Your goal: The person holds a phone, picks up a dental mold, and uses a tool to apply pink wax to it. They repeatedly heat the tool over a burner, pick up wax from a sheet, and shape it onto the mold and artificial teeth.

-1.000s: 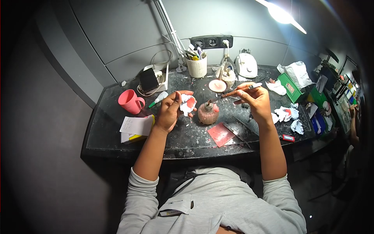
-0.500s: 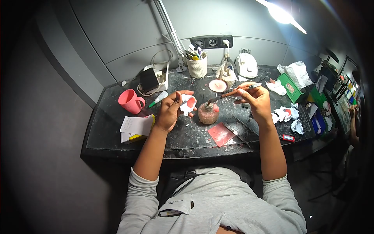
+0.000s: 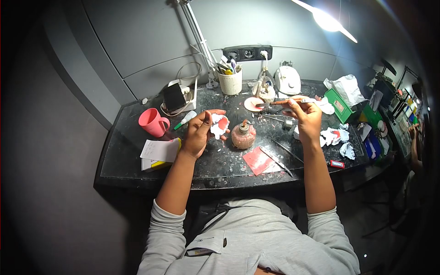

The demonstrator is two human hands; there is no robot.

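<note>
The left hand pinches the white-and-red piece over the desk, between its front and back edges; the right hand pinches a brown-handled tool, tip at the pink dish towards the back edge (contact I cannot tell). The step looks like tool work at that dish, and the next move calls for a steady tip.
</note>
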